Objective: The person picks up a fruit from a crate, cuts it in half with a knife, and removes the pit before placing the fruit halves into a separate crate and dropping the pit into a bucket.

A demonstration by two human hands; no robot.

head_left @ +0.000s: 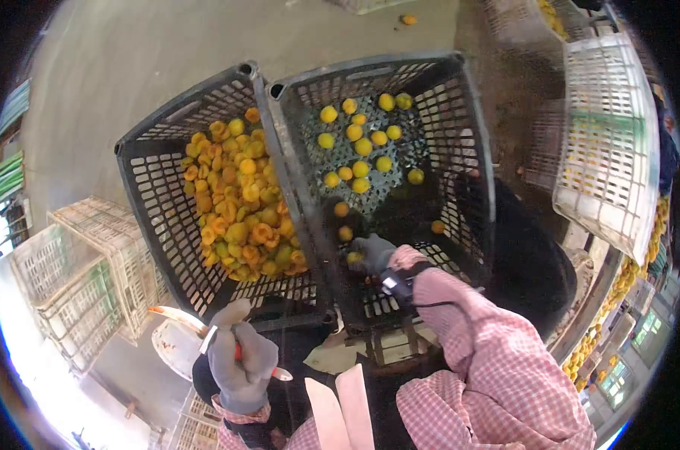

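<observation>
My left hand [242, 356], in a grey glove, is closed around a thin tool [178, 317] with a red-orange part showing between the fingers. It is below the left black crate [148, 214], which holds many orange-yellow fruits [247, 166], some of them split open. My right hand [373, 253], also gloved in grey, reaches into the near end of the right black crate [478, 161]. Its fingers are at a yellow fruit [354, 257]. Scattered yellow and orange fruits [362, 146] lie on that crate's bottom, mostly toward its far end.
White plastic crates stand at the left [70, 285] and a large white crate [606, 142] at the right. Beyond it runs a long row of yellow fruits [617, 300]. One orange fruit [408, 19] is on the floor at the top. Dark legs are beside the right black crate.
</observation>
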